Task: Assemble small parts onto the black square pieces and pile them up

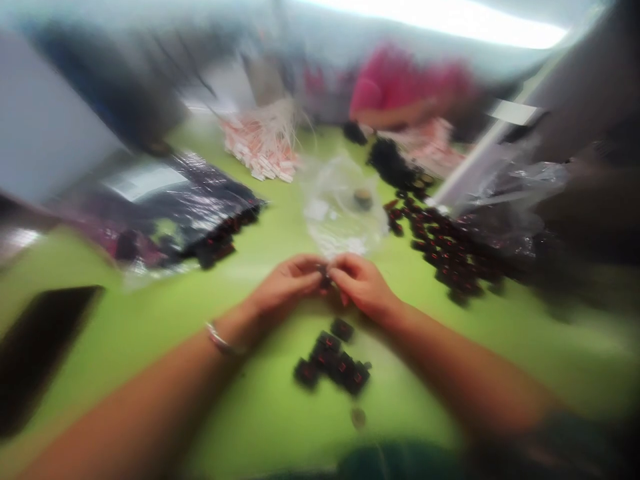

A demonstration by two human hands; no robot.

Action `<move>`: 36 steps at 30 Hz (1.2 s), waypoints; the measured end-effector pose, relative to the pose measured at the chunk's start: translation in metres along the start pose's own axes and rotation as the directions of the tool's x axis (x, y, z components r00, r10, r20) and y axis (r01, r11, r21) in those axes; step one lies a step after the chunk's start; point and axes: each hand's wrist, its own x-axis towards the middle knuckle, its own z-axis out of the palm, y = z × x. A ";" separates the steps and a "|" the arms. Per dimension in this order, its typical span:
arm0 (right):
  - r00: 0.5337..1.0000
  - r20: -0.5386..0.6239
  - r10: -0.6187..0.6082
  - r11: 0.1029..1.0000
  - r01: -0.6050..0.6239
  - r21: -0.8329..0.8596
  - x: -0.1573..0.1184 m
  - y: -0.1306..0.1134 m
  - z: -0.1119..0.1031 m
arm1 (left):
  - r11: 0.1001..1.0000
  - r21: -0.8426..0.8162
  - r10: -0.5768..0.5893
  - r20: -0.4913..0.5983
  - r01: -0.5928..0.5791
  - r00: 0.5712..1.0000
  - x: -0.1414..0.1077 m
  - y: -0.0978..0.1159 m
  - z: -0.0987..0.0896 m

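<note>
My left hand (295, 279) and my right hand (361, 283) meet over the middle of the green table (240, 407). Between their fingertips is a small dark piece (324, 275), partly covered by the fingers and too blurred to name. Both hands are closed on it in a pinch. Below them lies a small cluster of black square pieces (333, 360) with reddish marks on top. Just beyond the fingers rests a clear plastic bag (340, 207) with small white bits in it.
A heap of black pieces (445, 250) spreads at the right, beside crumpled clear plastic (520, 193). At the left lies a plastic bag (200, 200) with black pieces at its edge. White-and-pink tags (265, 150) are piled behind. Across the table a person in pink (395, 87) sits.
</note>
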 end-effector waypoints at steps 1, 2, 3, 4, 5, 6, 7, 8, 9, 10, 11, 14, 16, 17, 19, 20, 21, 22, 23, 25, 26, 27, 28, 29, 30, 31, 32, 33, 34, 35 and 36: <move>1.000 -0.007 -0.007 1.000 0.007 -0.012 0.000 0.000 0.001 | 1.000 -0.001 0.005 0.003 -0.005 1.000 0.000 0.000 0.000; 1.000 -0.013 -0.013 1.000 0.013 -0.022 0.000 0.000 0.001 | 1.000 -0.002 0.011 0.007 -0.011 1.000 0.000 -0.001 0.000; 1.000 -0.020 -0.019 0.999 0.019 -0.028 0.000 0.000 0.002 | 1.000 -0.001 0.015 0.011 -0.015 1.000 0.000 -0.001 -0.001; 0.999 -0.026 -0.023 0.999 0.022 -0.030 0.000 0.001 0.003 | 1.000 0.003 0.019 0.017 -0.019 1.000 0.000 -0.002 -0.001; 0.999 -0.034 -0.023 0.999 0.022 -0.028 0.000 0.001 0.003 | 1.000 0.008 0.023 0.023 -0.023 0.999 0.000 -0.003 -0.002; 0.999 -0.043 -0.017 1.000 0.016 -0.020 -0.001 0.000 0.004 | 1.000 0.014 0.028 0.027 -0.028 0.999 0.001 -0.004 -0.003; 0.999 -0.050 -0.001 1.000 0.001 -0.006 -0.001 0.000 0.004 | 0.999 0.024 0.032 0.027 -0.033 0.999 0.001 -0.004 -0.004; 0.998 -0.056 0.026 1.000 -0.025 0.015 -0.001 -0.001 0.004 | 0.998 0.039 0.040 0.023 -0.041 0.999 0.001 -0.004 -0.004; 0.996 -0.058 0.061 0.998 -0.059 0.038 -0.002 -0.002 0.004 | 0.997 0.061 0.049 0.019 -0.050 0.999 0.001 -0.005 -0.005; 0.993 -0.053 0.102 0.993 -0.098 0.061 -0.002 -0.004 0.004 | 0.994 0.087 0.059 0.015 -0.060 0.998 0.001 -0.004 -0.005; 0.989 -0.043 0.140 0.988 -0.136 0.078 -0.002 -0.005 0.004 | 0.991 0.114 0.068 0.013 -0.069 0.998 0.001 -0.004 -0.005; 0.981 -0.015 0.195 0.977 -0.193 0.092 -0.002 -0.009 0.003 | 0.980 0.175 0.091 0.023 -0.094 0.996 -0.001 -0.002 -0.005; 0.980 0.017 0.196 0.975 -0.197 0.103 -0.001 -0.010 0.002 | 0.978 0.182 0.097 0.032 -0.101 0.995 -0.002 -0.002 -0.004; 0.980 0.041 0.193 0.974 -0.197 0.114 -0.001 -0.010 0.002 | 0.980 0.173 0.098 0.034 -0.103 0.995 -0.002 -0.002 -0.004; 0.980 0.083 0.183 0.970 -0.194 0.145 0.000 -0.008 0.001 | 0.986 0.130 0.101 0.029 -0.104 0.994 -0.003 -0.003 -0.002; 0.981 0.085 0.175 0.969 -0.187 0.163 0.000 -0.007 0.000 | 0.989 0.102 0.104 0.020 -0.105 0.994 -0.003 -0.003 -0.001; 0.983 0.075 0.165 0.968 -0.176 0.180 0.001 -0.006 0.000 | 0.991 0.077 0.107 0.011 -0.107 0.994 -0.003 -0.003 0.000; 0.986 0.056 0.155 0.967 -0.163 0.194 0.001 -0.005 -0.001 | 0.992 0.059 0.109 0.005 -0.109 0.994 -0.003 -0.003 0.002; 0.989 0.037 0.145 0.968 -0.149 0.203 0.001 -0.004 -0.001 | 0.993 0.047 0.110 0.001 -0.110 0.994 -0.003 -0.003 0.003; 0.991 0.023 0.129 0.973 -0.131 0.192 0.001 -0.005 -0.003 | 0.993 0.034 0.115 -0.004 -0.115 0.993 -0.002 -0.002 0.004; 0.992 0.024 0.125 0.977 -0.128 0.171 0.001 -0.005 -0.003 | 0.992 0.033 0.118 -0.006 -0.118 0.993 -0.002 -0.002 0.004; 0.992 0.022 0.125 0.981 -0.127 0.144 0.001 -0.007 -0.004 | 0.992 0.036 0.124 -0.009 -0.124 0.992 -0.001 -0.002 0.003; 0.992 0.012 0.127 0.985 -0.127 0.115 0.001 -0.008 -0.004 | 0.990 0.047 0.131 -0.010 -0.130 0.991 0.000 -0.002 0.003; 0.992 -0.001 0.130 0.988 -0.129 0.088 0.001 -0.010 -0.004 | 0.988 0.066 0.138 -0.010 -0.137 0.990 0.000 -0.002 0.002; 0.991 -0.016 0.133 0.989 -0.132 0.066 0.001 -0.011 -0.004 | 0.985 0.092 0.145 -0.008 -0.144 0.989 0.000 -0.003 0.001; 0.990 -0.028 0.137 0.990 -0.135 0.049 0.000 -0.012 -0.004 | 0.981 0.120 0.153 -0.007 -0.152 0.988 0.001 -0.003 0.001; 0.989 -0.035 0.141 0.990 -0.139 0.036 0.000 -0.013 -0.004 | 0.976 0.148 0.162 -0.007 -0.160 0.987 0.001 -0.004 0.000; 0.989 -0.040 0.143 0.990 -0.142 0.026 0.000 -0.013 -0.004 | 0.971 0.171 0.171 -0.009 -0.167 0.985 0.001 -0.004 -0.001; 0.989 -0.041 0.145 0.989 -0.144 0.019 0.000 -0.013 -0.004 | 0.966 0.190 0.179 -0.013 -0.174 0.984 0.001 -0.005 -0.001; 0.988 -0.043 0.146 0.989 -0.146 0.013 0.000 -0.013 -0.004 | 0.962 0.204 0.188 -0.017 -0.180 0.982 0.001 -0.005 -0.001; 0.988 -0.044 0.147 0.989 -0.147 0.007 0.000 -0.013 -0.003 | 0.958 0.216 0.195 -0.019 -0.186 0.981 0.000 -0.006 0.000</move>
